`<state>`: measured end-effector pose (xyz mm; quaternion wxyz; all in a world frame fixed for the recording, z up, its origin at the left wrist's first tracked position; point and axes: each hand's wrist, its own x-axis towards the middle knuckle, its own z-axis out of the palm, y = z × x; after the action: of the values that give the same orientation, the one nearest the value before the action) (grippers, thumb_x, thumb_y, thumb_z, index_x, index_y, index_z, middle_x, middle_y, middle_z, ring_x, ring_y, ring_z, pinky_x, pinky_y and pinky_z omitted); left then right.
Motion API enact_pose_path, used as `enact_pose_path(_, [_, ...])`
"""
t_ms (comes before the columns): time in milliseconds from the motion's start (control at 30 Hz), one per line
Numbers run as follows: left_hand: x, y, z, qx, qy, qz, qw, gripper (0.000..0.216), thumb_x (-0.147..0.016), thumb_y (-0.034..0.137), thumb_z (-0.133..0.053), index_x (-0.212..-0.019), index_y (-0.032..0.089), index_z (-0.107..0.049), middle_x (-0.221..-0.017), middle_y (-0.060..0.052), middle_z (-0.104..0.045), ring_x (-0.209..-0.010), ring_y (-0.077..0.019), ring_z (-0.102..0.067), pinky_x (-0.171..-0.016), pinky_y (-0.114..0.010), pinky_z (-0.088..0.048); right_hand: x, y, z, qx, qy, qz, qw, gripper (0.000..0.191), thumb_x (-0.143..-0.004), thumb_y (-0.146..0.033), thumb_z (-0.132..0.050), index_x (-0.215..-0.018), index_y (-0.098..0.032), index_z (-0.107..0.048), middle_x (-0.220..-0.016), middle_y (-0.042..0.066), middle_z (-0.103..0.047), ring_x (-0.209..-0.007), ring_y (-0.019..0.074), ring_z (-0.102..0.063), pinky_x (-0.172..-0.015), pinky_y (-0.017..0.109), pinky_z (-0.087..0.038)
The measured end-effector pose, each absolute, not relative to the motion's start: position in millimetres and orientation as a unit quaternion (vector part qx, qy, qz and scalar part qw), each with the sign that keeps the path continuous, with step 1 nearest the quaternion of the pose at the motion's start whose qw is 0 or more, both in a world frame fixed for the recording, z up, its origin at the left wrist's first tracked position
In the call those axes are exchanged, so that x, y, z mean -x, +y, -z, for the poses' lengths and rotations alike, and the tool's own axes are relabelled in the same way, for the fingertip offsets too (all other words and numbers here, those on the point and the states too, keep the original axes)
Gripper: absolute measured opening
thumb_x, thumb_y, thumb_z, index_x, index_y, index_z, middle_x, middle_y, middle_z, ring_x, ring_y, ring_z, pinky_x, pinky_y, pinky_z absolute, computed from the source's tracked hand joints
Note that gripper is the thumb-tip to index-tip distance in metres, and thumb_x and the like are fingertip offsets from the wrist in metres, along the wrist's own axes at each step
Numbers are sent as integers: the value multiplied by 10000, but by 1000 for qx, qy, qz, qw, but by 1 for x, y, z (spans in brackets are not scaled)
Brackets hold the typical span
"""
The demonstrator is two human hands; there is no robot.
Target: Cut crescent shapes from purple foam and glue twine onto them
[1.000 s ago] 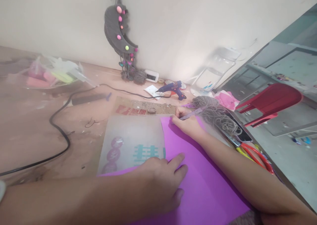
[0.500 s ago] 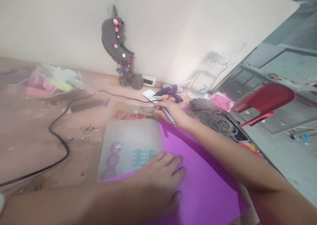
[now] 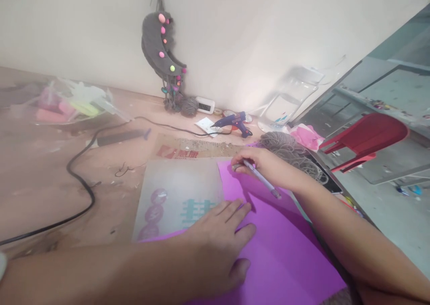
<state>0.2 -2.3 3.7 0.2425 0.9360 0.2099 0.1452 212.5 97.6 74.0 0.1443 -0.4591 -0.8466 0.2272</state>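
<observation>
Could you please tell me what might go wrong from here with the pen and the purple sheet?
The left hand presses only the near part of the purple sheet, so its far corner might slide under the pen in the right hand. The twine pile lies beside the right forearm and could snag or get dragged.

Wooden table [image 3: 40, 184]. Purple sheet [image 3: 285, 251] beneath right hand [image 3: 268, 168] gripping pen [image 3: 262, 179]; cardboard [image 3: 181, 184] left of grip; cable [image 3: 80, 179] far left; glue gun [image 3: 235, 122], twine [image 3: 289, 148] beyond.

Left hand [image 3: 218, 242] flat, right hand [image 3: 265, 166] curled
</observation>
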Motion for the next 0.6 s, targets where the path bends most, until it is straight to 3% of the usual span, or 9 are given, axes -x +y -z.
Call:
enact_pose_path(100, [-2,-3,-3,-938,207,-146,239,507,-925,352,-487,-1394,160,-496,-1593,-183,-334,-1485,-340,-270,-1209,-543,-259,-211,89,-65,463,-847,-223,134,64,-831,-184,-659,-836,-193,-721,-810,39,-699,-732,176,-602,-703,297,-453])
enact_pose_path(267, [-2,-2,-7,-942,205,-136,229,484,-916,331,-504,-1364,148,-525,-1583,-201,-343,-1471,-356,-297,-1196,-544,-286,-199,98,-43,471,-846,-125,216,96,-842,-167,-627,-875,-182,-715,-859,62,-679,-793,185,-594,-743,306,-448])
enact_pose_path(433, [-2,-2,-6,-947,199,-131,218,501,-933,346,-477,-1389,140,-504,-1585,-215,-328,-1467,-368,-301,-1182,-565,-301,-205,108,-49,484,-826,-250,142,79,-801,-209,-675,-850,-171,-724,-761,27,-707,-662,158,-611,-640,272,-450])
enact_pose_path(600, [-2,-1,-4,-948,197,-131,212,497,-942,358,-455,-1388,146,-507,-1573,-212,-357,-1460,-381,-311,-1172,-580,-309,-205,108,-47,494,-823,-180,214,63,-796,-165,-681,-826,-170,-737,-774,35,-709,-696,158,-613,-661,271,-445])
